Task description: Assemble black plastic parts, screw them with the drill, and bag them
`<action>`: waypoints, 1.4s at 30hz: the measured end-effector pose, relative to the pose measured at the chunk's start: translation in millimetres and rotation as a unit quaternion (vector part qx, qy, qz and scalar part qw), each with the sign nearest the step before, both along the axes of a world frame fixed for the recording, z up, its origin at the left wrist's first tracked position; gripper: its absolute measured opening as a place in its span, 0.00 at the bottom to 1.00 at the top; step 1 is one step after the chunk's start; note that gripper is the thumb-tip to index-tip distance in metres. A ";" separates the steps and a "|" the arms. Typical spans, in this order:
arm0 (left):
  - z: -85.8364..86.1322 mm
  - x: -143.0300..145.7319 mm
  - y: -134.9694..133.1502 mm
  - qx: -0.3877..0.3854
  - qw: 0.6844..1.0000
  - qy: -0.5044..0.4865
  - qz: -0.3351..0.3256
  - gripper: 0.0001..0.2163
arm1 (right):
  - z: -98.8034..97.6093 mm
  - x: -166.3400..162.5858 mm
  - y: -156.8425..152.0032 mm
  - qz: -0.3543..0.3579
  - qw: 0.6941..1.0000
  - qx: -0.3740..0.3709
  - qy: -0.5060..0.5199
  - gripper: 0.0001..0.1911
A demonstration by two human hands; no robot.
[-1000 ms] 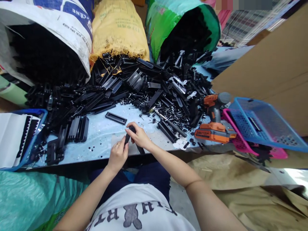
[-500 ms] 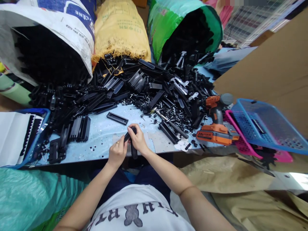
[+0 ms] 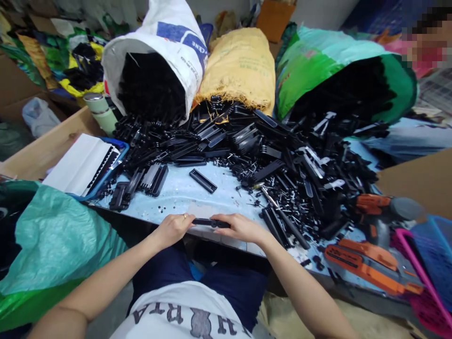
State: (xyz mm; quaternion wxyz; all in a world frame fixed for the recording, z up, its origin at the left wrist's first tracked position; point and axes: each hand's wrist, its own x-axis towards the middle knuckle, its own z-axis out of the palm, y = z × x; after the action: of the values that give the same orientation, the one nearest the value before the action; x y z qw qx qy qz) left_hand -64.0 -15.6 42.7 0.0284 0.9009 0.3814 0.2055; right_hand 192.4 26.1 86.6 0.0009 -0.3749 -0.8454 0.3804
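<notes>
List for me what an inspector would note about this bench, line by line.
Surface: pale blue table, speckled with small bits.
Work piece: black strip, level at the table's near edge.
Clutter: heap of black parts; orange drill at its right.
Hands: left hand and right hand grip the strip's ends.
Cables: nothing seen.
Surroundings: white sack, yellow sack, green sack, mouths toward the heap.

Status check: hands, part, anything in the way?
Grip: left hand and right hand each pinch an end of the black strip. Strip level, near edge of the table. Heap of black parts beyond, orange drill at right; nothing between hands.
</notes>
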 end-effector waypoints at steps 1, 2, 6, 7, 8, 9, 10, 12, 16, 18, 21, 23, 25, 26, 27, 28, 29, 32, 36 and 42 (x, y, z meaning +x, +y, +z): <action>2.9 -6.1 -0.6 -0.013 1.000 -0.009 0.001 0.11 | 5.4 3.1 -1.2 0.013 1.000 -0.019 0.001 0.24; 6.2 -14.5 -0.3 -0.029 0.999 -0.022 0.007 0.11 | 10.0 9.0 -1.8 0.024 0.998 -0.052 0.000 0.24; 21.3 -49.4 4.6 -0.154 0.978 -0.080 0.117 0.10 | 15.3 40.1 1.1 -0.048 0.987 -0.138 -0.061 0.26; 24.5 -51.4 5.0 -0.203 0.966 -0.085 0.139 0.10 | 13.6 42.2 2.3 -0.089 0.988 -0.092 -0.085 0.26; 27.3 -48.9 4.7 -0.250 0.954 -0.087 0.143 0.09 | 11.4 39.8 3.0 -0.125 0.987 -0.018 -0.100 0.27; 29.7 -42.4 3.8 -0.289 0.943 -0.093 0.140 0.10 | 9.1 32.9 2.9 -0.144 0.983 0.063 -0.100 0.28; 31.8 -32.9 2.3 -0.317 0.934 -0.104 0.129 0.10 | 7.1 22.4 2.1 -0.144 0.978 0.129 -0.081 0.30; 35.9 -12.1 -1.5 -0.344 0.922 -0.143 0.105 0.10 | 4.6 -3.5 -1.3 -0.094 0.984 0.155 -0.008 0.31; 44.1 4.6 -9.3 -0.426 0.879 -0.216 0.003 0.09 | 3.4 -36.9 -9.2 0.015 0.989 -0.098 0.111 0.25; 45.5 0.8 -11.6 -0.492 0.839 -0.227 -0.047 0.11 | 1.6 -39.5 -12.3 0.021 0.966 -0.219 0.133 0.27; 40.4 -2.6 -13.1 -0.452 0.868 -0.204 -0.023 0.10 | -3.2 -39.8 -17.9 -0.027 0.967 -0.214 0.134 0.26; 33.2 0.0 -14.5 -0.353 0.917 -0.178 0.052 0.09 | -7.3 -42.1 -22.4 -0.087 0.985 -0.085 0.126 0.24; 26.3 3.4 -16.3 -0.287 0.939 -0.157 0.107 0.10 | -12.6 -44.5 -26.0 -0.127 0.984 0.018 0.126 0.22; 24.0 4.1 -16.4 -0.287 0.941 -0.149 0.103 0.10 | -16.0 -45.0 -27.0 -0.129 0.983 0.024 0.130 0.22; 23.0 3.5 -14.9 -0.308 0.938 -0.138 0.075 0.10 | -19.9 -45.0 -27.4 -0.119 0.983 -0.003 0.136 0.22; 23.4 1.3 -10.8 -0.340 0.932 -0.126 0.033 0.10 | -24.3 -44.6 -27.3 -0.105 0.983 -0.049 0.141 0.23; 25.4 -2.6 -2.9 -0.368 0.923 -0.116 0.002 0.09 | -29.0 -44.1 -26.8 -0.093 0.981 -0.094 0.141 0.23; 40.4 -25.9 50.2 -0.333 0.927 -0.126 0.119 0.11 | -42.7 -44.8 -25.1 -0.076 0.984 -0.127 0.096 0.23; 69.8 -79.0 167.2 -0.073 0.854 -0.177 0.484 0.19 | -54.3 -51.2 -26.9 -0.079 0.995 0.053 0.033 0.21; 88.4 -103.9 217.5 -0.052 0.854 -0.194 0.480 0.13 | -49.0 -51.0 -21.6 -0.174 0.937 0.283 0.105 0.19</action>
State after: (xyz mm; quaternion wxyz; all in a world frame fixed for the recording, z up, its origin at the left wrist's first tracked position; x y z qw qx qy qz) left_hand -167.9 201.9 131.1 0.0468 0.5448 0.7635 0.3436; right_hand 141.4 4.5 37.7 0.2616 -0.4587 -0.8347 0.1565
